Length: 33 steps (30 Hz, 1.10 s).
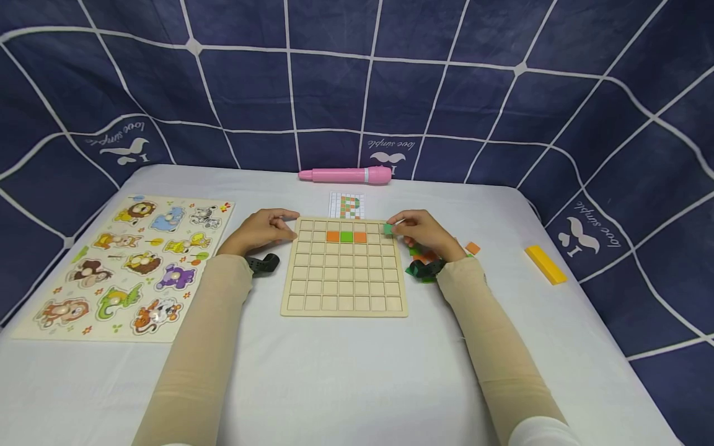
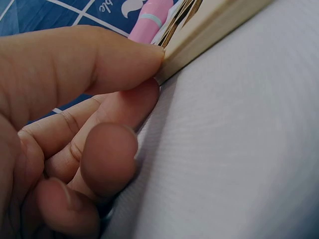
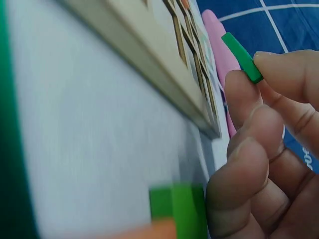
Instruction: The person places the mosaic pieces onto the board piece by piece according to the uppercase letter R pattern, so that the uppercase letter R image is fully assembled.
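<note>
A wooden grid board [image 1: 344, 314] lies on the table, with orange [image 1: 333, 236], green [image 1: 346, 236] and orange [image 1: 360, 237] square tiles side by side in its second row from the far edge. My left hand [image 1: 262, 229] holds the board's far left corner between thumb and forefinger; the left wrist view shows both fingertips right at the edge. Between thumb and forefinger, my right hand [image 1: 424, 232] pinches a green square tile [image 3: 242, 57], tilted over the board's far right corner. Loose green and orange tiles [image 1: 425, 256] lie partly hidden under the right hand.
Behind the board lie a small pattern card [image 1: 347, 205] and a pink microphone-shaped pen [image 1: 346, 176]. An animal puzzle board [image 1: 125, 266] is at the left. A yellow block [image 1: 545, 264] sits at the right, with a stray orange tile [image 1: 473, 248] nearer. A navy curtain [image 1: 334, 93] surrounds the table's back.
</note>
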### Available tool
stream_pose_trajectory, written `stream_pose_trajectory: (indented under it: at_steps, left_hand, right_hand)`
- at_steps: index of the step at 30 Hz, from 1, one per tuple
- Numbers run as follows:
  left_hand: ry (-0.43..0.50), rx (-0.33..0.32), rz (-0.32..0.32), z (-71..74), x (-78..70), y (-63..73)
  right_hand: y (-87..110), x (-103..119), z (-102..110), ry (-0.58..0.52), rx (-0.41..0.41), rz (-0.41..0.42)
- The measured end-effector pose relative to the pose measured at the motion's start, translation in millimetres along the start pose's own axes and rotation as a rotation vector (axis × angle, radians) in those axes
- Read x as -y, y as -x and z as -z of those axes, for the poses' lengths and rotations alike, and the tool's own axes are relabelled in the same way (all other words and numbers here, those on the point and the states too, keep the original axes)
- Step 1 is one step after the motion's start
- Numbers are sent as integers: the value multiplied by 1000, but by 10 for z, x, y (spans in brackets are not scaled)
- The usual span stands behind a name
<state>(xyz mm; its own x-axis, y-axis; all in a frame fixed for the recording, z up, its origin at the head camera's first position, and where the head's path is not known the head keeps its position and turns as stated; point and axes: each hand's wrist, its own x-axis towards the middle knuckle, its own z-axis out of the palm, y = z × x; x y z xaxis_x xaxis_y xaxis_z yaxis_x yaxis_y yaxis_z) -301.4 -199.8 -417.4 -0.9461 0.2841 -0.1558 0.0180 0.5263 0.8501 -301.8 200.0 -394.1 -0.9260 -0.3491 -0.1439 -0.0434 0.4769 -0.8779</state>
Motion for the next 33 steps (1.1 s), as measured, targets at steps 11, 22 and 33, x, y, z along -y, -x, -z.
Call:
stream_pose_trajectory:
  at_steps: [11,22,33]
  left_hand:
    - [19,5,6,2,20,-29]
    - [-6,0,-4,2,7,-2]
    - [-14,4,-6,5,11,-14]
  right_hand:
    - [-65,128,-167,-36,-5,-51]
    - [-97,191,-253,79,37,-55]
    - [-103,198,-305,107,30,-74]
